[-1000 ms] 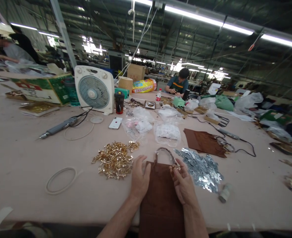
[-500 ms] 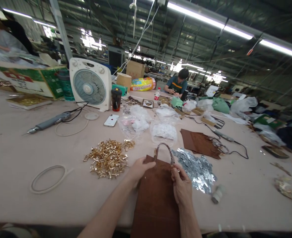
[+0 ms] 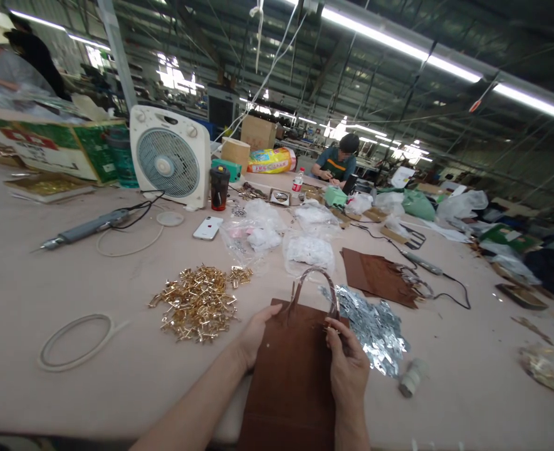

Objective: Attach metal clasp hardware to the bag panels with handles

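A brown paper bag (image 3: 289, 382) with a plastic-wrapped curved handle (image 3: 315, 280) lies in front of me, hanging over the table's near edge. My left hand (image 3: 256, 332) grips the bag's upper left edge. My right hand (image 3: 350, 366) pinches the bag's upper right corner, where the handle's end meets it, with a small gold fitting at its fingertips. To the left of the bag lies a pile of gold metal clips (image 3: 195, 302). A heap of silver metal pieces (image 3: 375, 326) lies to the right.
Behind are clear bags of white parts (image 3: 308, 250), a stack of brown bags (image 3: 375, 275), a white phone (image 3: 207, 228), a box fan (image 3: 170, 160), an electric screwdriver (image 3: 86, 229), a white ring (image 3: 73, 341) and a small roll (image 3: 408, 382). A person (image 3: 338, 164) works at the far side.
The bag's top has been raised off the table toward me. My left hand shifted from lying flat on the bag to gripping its left edge; my right hand stays at the handle end.
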A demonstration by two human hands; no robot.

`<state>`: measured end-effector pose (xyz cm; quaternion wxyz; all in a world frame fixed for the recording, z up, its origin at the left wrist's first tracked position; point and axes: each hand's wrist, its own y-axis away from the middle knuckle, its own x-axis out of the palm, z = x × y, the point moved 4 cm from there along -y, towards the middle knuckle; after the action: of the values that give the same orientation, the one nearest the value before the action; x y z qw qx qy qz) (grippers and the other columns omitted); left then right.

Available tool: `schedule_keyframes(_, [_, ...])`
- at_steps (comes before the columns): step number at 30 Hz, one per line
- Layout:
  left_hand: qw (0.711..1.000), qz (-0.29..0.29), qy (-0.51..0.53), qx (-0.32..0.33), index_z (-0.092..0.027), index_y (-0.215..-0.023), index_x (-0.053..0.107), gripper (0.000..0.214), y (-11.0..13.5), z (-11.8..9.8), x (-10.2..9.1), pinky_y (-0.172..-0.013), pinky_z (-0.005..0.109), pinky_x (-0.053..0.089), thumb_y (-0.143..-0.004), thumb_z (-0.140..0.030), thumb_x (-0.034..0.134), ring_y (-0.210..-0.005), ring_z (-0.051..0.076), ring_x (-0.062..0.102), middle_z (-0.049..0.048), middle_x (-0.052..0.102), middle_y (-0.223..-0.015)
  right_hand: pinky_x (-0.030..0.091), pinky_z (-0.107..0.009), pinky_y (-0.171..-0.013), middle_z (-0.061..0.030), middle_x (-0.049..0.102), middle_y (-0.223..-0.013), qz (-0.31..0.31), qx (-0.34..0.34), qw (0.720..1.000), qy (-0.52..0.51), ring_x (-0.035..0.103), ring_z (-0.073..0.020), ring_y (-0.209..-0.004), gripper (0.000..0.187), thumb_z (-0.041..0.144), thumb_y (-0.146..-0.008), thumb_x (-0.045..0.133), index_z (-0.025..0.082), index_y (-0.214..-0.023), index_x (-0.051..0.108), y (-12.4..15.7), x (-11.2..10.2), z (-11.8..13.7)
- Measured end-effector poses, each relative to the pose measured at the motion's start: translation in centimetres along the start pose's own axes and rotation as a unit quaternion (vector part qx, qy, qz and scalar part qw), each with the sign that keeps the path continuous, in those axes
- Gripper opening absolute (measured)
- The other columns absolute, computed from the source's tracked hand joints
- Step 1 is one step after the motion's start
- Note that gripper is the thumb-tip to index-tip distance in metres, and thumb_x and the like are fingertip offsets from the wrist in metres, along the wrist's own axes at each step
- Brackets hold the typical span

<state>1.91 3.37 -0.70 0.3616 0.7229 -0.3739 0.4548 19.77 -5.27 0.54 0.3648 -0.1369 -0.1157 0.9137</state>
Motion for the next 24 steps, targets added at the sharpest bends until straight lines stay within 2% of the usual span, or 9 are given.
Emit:
schedule_keyframes(5, [1.0, 0.004, -0.005, 0.01, 0.0, -0.123, 0.071, 0.054, 0.1, 0.0, 0.4, -0.104, 0.042, 0.051, -0.096, -0.042, 0.05, -0.104, 0.034, 0.077, 0.0198, 0.081, -0.105, 0.054, -0.038, -0.092, -0.0083, 0.078, -0.112, 0.057, -0.008, 0.998, 0.024, 0.07, -0.0246, -0.097, 0.036, 0.053, -0.09, 0.073, 0.024, -0.108, 0.081, -0.1, 0.3, 0.0])
schedule_keyframes(12, [1.0, 0.008, -0.009, 0.001, 0.002, -0.124, 0.07, 0.055, 0.2, 0.1, 0.3, -0.101, 0.041, 0.054, -0.095, -0.042, 0.053, -0.102, 0.034, 0.077, 0.0204, 0.081, -0.104, 0.053, -0.044, -0.102, -0.0092, 0.078, -0.116, 0.085, -0.028, 0.996, 0.026, 0.068, -0.0292, -0.113, 0.033, 0.051, -0.092, 0.071, 0.024, -0.109, 0.08, -0.1, 0.7, 0.4])
schedule_keyframes(19, [1.0, -0.007, -0.014, 0.014, -0.001, -0.125, 0.07, 0.052, 0.1, 0.1, -0.2, -0.096, 0.04, 0.056, -0.094, -0.041, 0.055, -0.097, 0.033, 0.079, 0.0192, 0.081, -0.104, 0.051, -0.049, -0.106, -0.0098, 0.076, -0.116, 0.114, -0.107, 0.987, 0.032, 0.068, -0.0292, -0.112, 0.025, 0.045, -0.095, 0.07, 0.026, -0.106, 0.082, -0.4, 0.8, 0.9])
schedule_keyframes(24, [0.999, -0.019, -0.02, 0.02, -0.002, -0.122, 0.071, 0.05, 0.0, 0.2, -0.5, -0.092, 0.039, 0.058, -0.094, -0.04, 0.056, -0.093, 0.032, 0.079, 0.019, 0.081, -0.103, 0.053, -0.047, -0.102, -0.0093, 0.075, -0.117, 0.146, -0.159, 0.975, 0.059, 0.068, -0.0286, -0.111, 0.022, 0.037, -0.099, 0.066, 0.03, -0.112, 0.081, -0.8, 0.7, 1.3])
